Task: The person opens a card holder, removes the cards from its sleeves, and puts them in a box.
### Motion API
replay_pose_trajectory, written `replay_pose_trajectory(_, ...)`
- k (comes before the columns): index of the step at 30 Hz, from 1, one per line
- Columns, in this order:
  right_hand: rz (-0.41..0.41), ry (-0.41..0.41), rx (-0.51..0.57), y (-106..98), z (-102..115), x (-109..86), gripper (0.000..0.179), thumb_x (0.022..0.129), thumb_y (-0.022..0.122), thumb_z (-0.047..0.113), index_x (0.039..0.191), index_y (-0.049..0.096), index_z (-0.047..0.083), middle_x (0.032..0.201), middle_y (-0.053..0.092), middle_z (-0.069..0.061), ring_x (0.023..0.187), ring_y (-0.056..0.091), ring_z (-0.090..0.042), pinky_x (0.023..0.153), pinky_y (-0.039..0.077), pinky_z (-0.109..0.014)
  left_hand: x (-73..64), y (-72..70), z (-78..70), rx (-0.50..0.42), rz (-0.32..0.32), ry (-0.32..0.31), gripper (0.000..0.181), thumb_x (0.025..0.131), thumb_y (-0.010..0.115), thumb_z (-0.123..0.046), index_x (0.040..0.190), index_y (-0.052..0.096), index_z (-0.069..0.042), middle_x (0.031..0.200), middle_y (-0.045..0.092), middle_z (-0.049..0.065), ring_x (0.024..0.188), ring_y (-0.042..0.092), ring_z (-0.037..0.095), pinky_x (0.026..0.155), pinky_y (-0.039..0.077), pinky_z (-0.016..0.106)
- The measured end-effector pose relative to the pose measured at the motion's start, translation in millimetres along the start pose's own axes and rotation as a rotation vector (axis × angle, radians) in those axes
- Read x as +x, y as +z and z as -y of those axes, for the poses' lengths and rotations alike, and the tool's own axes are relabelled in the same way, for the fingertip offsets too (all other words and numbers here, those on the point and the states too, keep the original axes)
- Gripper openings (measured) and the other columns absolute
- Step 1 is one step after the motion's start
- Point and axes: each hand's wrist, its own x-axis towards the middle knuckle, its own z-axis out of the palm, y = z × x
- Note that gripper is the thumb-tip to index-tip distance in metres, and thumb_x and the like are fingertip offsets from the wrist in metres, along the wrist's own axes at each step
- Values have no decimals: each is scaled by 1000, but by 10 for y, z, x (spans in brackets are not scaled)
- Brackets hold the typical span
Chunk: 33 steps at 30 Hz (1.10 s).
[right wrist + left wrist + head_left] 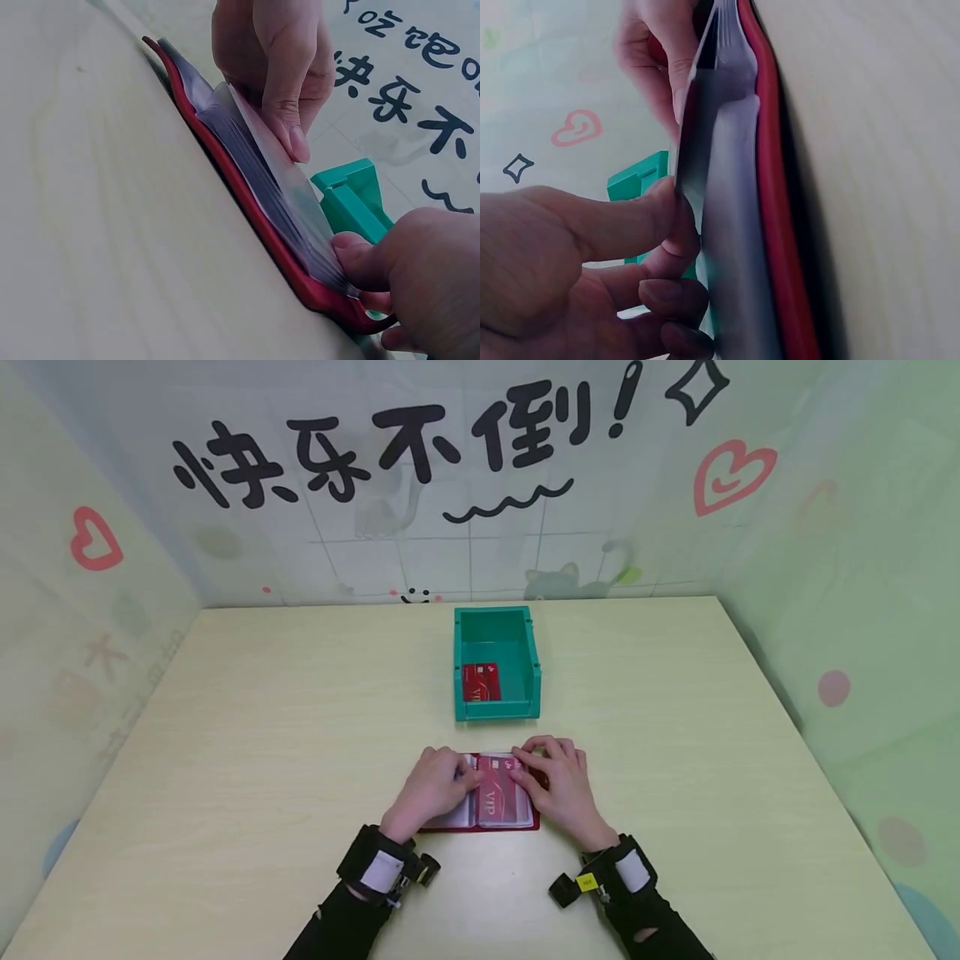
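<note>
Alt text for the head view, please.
A person's left hand and right hand hold an open red card holder, its right side showing a VIP card. Beyond it on the pale table, a teal bin contains another red card.

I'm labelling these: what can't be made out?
Head: upper left of card holder, under left hand.
Head: any fine print on red VIP card in teal bin, too small.
Left wrist: card holder's ends, cut off by edges.
Right wrist: part of teal bin, behind right hand.

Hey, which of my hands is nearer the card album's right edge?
Right. Your right hand overlaps that right edge; your left hand is farther off, over the left page.
</note>
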Motion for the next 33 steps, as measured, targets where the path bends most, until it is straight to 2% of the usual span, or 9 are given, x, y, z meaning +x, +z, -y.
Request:
replay_pose_trajectory(4, -5, 6, 15, -14, -9, 5, 37, 91, 74, 18, 125, 70, 5, 120, 61, -12, 116, 46, -29, 97, 35, -51, -1, -58, -2, -22, 7, -49, 24, 93, 73, -26, 76, 71, -9, 77, 59, 5, 84, 48, 20, 66, 37, 27)
replay_pose_trajectory(7, -21, -3, 20, -16, -8, 13, 37, 90, 74, 17, 124, 71, 5, 119, 62, -12, 115, 47, -30, 96, 35, -51, -14, -128, 23, -57, 26, -90, 20, 93, 72, -26, 87, 73, -7, 84, 61, 7, 85, 50, 20, 64, 40, 26)
replay_pose_trajectory(12, -18, -6, 26, -16, -2, 9, 37, 90, 74, 18, 124, 71, 5, 118, 61, -12, 114, 47, -30, 96, 36, -51, -14, -281, 85, -130, 78, -96, 17, 95, 69, -21, 91, 71, -5, 83, 63, 8, 74, 54, 18, 59, 43, 25)
replay_pose_trajectory(16, -17, -2, 34, -12, 5, 5, 36, 90, 74, 17, 123, 71, 5, 118, 61, -12, 113, 47, -29, 96, 35, -50, 26, -408, 114, -230, 106, -103, 15, 94, 69, -17, 97, 70, -2, 87, 71, 10, 71, 64, 15, 63, 55, 27)
replay_pose_trajectory(21, -27, -5, 34, 1, 11, 1, 35, 89, 74, 16, 123, 72, 5, 117, 62, -11, 113, 47, -30, 97, 35, -50, 92, -568, 126, -365, 137, -110, 37, 91, 71, -10, 124, 59, 3, 95, 75, 17, 71, 71, 17, 73, 62, 33)
replay_pose_trajectory(24, -25, -3, 28, 9, 6, -11, 35, 89, 74, 16, 123, 72, 5, 117, 62, -11, 112, 47, -29, 96, 35, -49, 132, -668, 113, -345, 149, -75, 50, 93, 69, -7, 139, 52, 1, 98, 73, 18, 71, 70, 17, 74, 61, 34)
replay_pose_trajectory(28, -23, 2, 30, 6, -1, -21, 35, 89, 75, 16, 123, 72, 4, 117, 62, -11, 112, 47, -28, 96, 35, -49, 222, -778, 46, -293, 134, 12, 47, 96, 63, -3, 142, 52, 0, 102, 65, 21, 76, 69, 21, 76, 62, 39)
replay_pose_trajectory(31, -24, 0, 38, 2, -2, -13, 36, 89, 75, 16, 123, 72, 4, 117, 62, -11, 112, 47, -29, 98, 35, -51, 317, -831, -36, -278, 87, 57, 42, 98, 58, -1, 140, 54, -1, 106, 61, 22, 83, 70, 26, 78, 62, 43)
replay_pose_trajectory(33, -24, -4, 40, 4, -4, -9, 36, 89, 75, 16, 123, 72, 5, 117, 62, -11, 113, 47, -29, 99, 35, -51, 389, -849, -97, -263, 43, 81, 39, 99, 57, -3, 138, 55, -1, 109, 60, 22, 89, 70, 28, 79, 62, 42)
